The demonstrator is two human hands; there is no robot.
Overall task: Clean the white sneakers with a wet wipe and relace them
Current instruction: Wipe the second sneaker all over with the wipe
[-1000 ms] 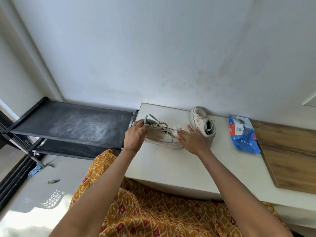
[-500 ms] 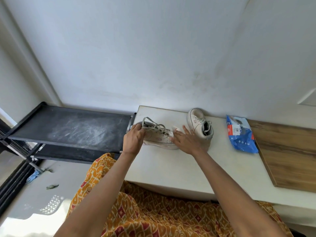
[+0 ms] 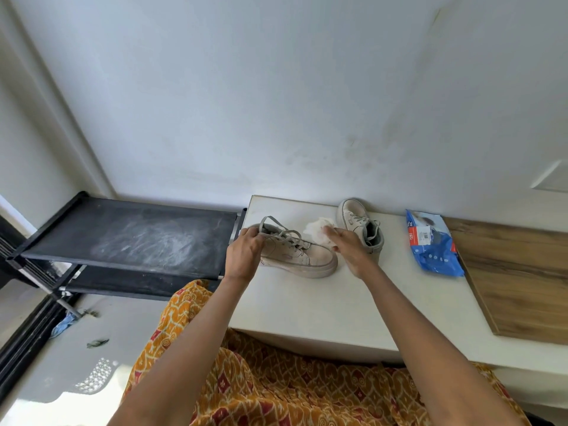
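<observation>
White counter [image 3: 307,302] against grey wall [image 3: 276,87]; left hand [image 3: 244,252] grips sneaker [image 3: 302,256], right hand [image 3: 345,244] pinches wipe [image 3: 316,230]

Both bare forearms stretched forward from the bottom edge, converging toward twelve o'clock. Left hand [image 3: 244,255] at about eleven o'clock, knuckles up, fingers curled around the heel end of the near laced white sneaker [image 3: 296,253]. Right hand [image 3: 349,245] at about one o'clock, palm down, fingers holding a crumpled white wet wipe [image 3: 316,229].
</observation>
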